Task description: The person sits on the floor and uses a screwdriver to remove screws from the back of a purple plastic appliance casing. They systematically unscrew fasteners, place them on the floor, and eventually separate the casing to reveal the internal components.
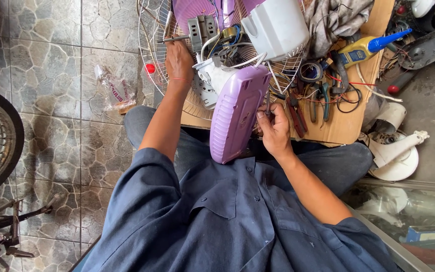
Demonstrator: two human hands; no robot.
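1. At centre frame, our right hand (274, 128) has its fingers (264, 117) pinched shut around a thin screwdriver (268, 103) set against the purple fan base (235, 113).
2. Our left hand (178, 60) rests flat, fingers loosely spread, on the wire fan guard (152, 45) upper centre.
3. One yellow bottle with a blue nozzle (366, 46) lies on the counter (343, 128), upper right.
4. One clear plastic bag (113, 86) lies on the floor.

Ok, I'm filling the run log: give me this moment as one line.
left hand: on fan motor | right hand: fingers grip screwdriver against purple fan base | wire grille on wooden bench
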